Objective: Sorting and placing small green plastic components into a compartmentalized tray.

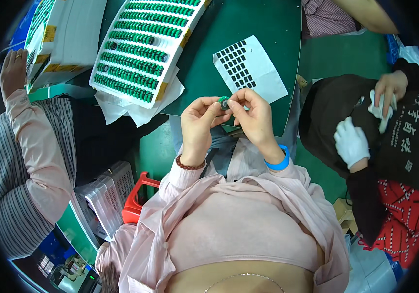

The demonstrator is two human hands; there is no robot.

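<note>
Both my hands meet over the near edge of the green table, pinching a small round green part with a dark grey centre between thumbs and fingertips. My left hand grips its left side. From the right, my right hand holds it with thumb and index finger. Just beyond my fingers lies a white sheet with rows of black rectangular stickers on its left part. Farther left, a white foam tray carries many similar green parts standing in rows; a few show dark faces.
The green table ends just past my hands. Stacked white trays stand at the far left, with a person's hand on them. A white-gloved co-worker sits at right. A red stool and plastic crates are at lower left.
</note>
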